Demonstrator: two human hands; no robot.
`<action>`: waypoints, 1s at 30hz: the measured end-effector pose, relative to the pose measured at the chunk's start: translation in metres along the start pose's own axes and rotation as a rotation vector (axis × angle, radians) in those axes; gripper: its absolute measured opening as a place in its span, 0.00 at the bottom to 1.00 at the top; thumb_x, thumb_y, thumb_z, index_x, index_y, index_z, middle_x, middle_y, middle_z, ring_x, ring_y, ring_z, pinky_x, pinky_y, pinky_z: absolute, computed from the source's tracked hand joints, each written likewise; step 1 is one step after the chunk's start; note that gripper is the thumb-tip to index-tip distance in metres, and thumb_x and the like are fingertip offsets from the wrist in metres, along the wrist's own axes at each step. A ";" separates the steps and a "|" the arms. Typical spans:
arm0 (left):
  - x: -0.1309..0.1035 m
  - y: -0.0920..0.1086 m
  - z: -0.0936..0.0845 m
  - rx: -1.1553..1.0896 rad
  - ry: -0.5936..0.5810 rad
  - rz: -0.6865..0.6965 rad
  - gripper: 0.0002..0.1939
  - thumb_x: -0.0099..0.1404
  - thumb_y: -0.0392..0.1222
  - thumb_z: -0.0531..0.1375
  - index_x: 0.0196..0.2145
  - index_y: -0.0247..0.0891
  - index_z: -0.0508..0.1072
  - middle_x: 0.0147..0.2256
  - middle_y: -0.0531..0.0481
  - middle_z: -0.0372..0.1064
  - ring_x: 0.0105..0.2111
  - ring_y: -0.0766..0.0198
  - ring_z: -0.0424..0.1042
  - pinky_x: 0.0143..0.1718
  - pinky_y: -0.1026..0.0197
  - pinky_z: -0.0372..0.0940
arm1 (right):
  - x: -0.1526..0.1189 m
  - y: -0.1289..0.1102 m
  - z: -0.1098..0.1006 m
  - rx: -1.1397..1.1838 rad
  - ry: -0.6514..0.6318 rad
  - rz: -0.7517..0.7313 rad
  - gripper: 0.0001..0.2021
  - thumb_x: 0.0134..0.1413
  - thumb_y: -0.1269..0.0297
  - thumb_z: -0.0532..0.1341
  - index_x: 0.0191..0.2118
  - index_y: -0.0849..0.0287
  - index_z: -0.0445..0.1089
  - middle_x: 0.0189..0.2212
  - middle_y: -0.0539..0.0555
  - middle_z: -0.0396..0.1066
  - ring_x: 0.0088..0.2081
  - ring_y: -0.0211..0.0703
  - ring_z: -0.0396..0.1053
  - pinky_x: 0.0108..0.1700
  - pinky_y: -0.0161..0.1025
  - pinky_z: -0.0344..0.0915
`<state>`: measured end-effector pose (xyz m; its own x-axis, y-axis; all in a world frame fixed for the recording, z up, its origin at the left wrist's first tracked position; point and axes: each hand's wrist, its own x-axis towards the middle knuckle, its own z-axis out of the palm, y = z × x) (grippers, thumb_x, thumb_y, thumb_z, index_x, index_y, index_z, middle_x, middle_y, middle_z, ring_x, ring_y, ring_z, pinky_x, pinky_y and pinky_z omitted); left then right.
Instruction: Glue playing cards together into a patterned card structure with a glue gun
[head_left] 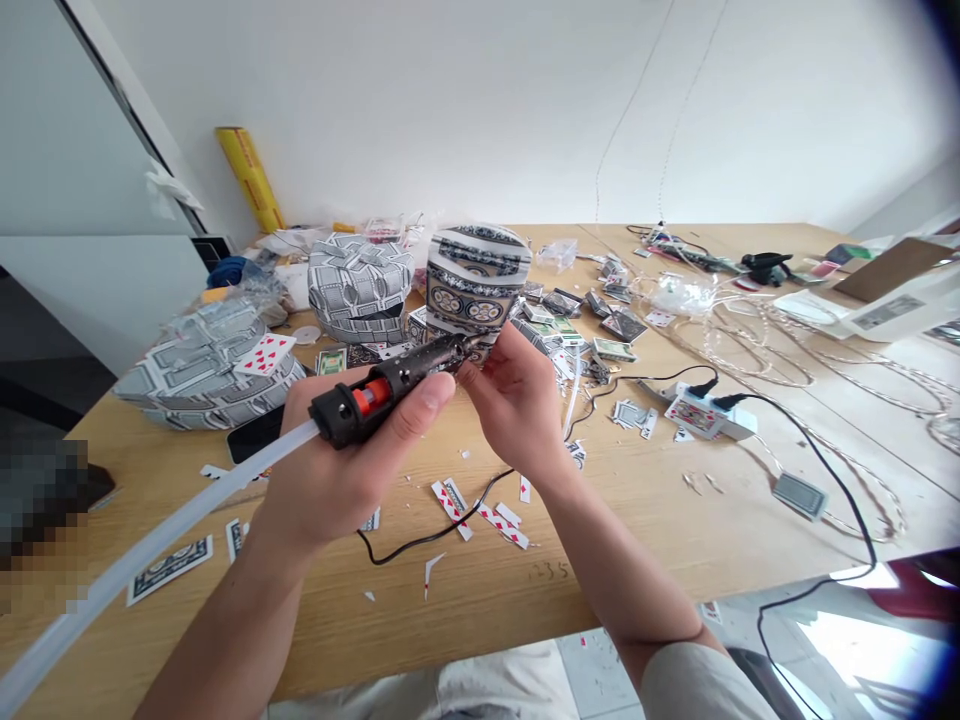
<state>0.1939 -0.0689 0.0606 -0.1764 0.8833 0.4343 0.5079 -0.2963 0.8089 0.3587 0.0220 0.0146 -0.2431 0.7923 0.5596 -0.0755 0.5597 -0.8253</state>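
Observation:
My left hand grips a black hot glue gun with an orange trigger; a long white glue stick trails from its back toward the lower left. The nozzle points right at a small piece pinched in my right hand; the piece is too small and too hidden to identify. Just behind both hands stands a rounded shell of patterned playing cards. The gun's black cord runs across the wooden table.
Two more card-built domes sit at the left. Card scraps, small card boxes, a white power strip, wire loops and a white box litter the table. A yellow roll leans on the wall.

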 end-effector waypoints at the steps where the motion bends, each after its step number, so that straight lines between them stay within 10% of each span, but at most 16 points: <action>1: 0.000 0.001 0.000 -0.012 0.003 -0.008 0.28 0.72 0.61 0.66 0.20 0.44 0.69 0.18 0.53 0.67 0.18 0.65 0.66 0.19 0.59 0.62 | 0.000 0.000 0.000 0.006 -0.001 0.000 0.10 0.70 0.54 0.70 0.52 0.48 0.79 0.38 0.53 0.79 0.46 0.54 0.77 0.53 0.57 0.80; 30: 0.003 0.000 -0.010 0.009 -0.031 -0.019 0.27 0.73 0.55 0.68 0.19 0.43 0.68 0.18 0.56 0.65 0.19 0.66 0.65 0.22 0.57 0.59 | 0.001 0.002 0.001 0.012 0.011 -0.013 0.08 0.71 0.59 0.68 0.53 0.48 0.78 0.39 0.53 0.79 0.52 0.56 0.78 0.58 0.59 0.79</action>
<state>0.1850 -0.0699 0.0662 -0.1596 0.8998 0.4062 0.5123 -0.2762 0.8132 0.3571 0.0237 0.0137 -0.2317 0.7874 0.5713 -0.0903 0.5673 -0.8186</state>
